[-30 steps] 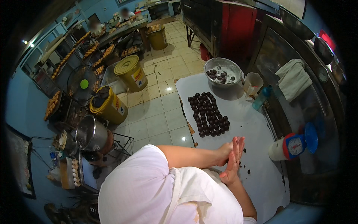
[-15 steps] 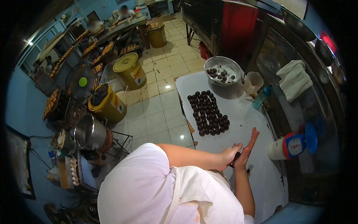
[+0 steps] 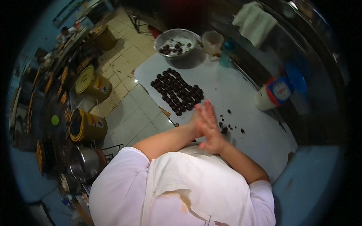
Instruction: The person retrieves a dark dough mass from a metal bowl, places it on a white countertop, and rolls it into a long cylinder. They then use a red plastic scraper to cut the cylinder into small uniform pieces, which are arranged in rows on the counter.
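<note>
Pressing palm to palm, the bare left hand and bare right hand hold straight fingers together; anything between them is hidden. Round, dark brown balls, seemingly done, sit in rows just past them on the flat white table. Loose dark brown bits nearby aren't balls yet.

Left hand and right hand were basically palm to palm, fingers stretched out away from the body, right thumb sticking out. Both bare forearms angled inward, elbows bent.
</note>
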The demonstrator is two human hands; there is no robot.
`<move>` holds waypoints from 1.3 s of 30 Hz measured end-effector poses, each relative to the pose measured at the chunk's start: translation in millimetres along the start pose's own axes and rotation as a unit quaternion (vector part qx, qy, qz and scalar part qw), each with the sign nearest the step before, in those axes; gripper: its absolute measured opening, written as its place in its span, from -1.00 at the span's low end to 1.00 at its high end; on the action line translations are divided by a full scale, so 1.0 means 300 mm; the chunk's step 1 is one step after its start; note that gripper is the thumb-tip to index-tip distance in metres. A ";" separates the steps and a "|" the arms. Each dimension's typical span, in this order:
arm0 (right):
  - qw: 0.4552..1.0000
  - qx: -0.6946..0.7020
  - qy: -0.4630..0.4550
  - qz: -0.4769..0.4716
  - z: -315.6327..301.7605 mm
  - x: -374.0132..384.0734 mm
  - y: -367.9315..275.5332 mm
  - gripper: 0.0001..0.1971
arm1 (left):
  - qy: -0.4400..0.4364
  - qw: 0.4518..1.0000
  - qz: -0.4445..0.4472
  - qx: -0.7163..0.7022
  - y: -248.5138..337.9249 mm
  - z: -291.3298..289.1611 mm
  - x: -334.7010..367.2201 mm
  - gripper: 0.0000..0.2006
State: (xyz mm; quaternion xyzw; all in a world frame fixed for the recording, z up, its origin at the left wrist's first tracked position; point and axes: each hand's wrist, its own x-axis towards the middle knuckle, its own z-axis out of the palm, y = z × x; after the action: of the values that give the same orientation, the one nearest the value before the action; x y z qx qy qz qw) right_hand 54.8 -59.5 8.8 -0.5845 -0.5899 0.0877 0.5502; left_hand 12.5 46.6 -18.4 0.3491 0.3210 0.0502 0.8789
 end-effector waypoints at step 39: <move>0.715 -0.479 0.082 0.502 -0.257 -0.735 0.643 -0.66 | 0.062 0.671 0.320 0.666 0.242 -0.475 0.885 -0.63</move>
State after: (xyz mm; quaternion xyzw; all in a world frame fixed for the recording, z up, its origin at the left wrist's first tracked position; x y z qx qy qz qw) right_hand 163.4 -216.1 -226.4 -0.9851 -0.1255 0.0086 0.1176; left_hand 146.3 267.0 -190.4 0.9191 0.1918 0.1228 0.3216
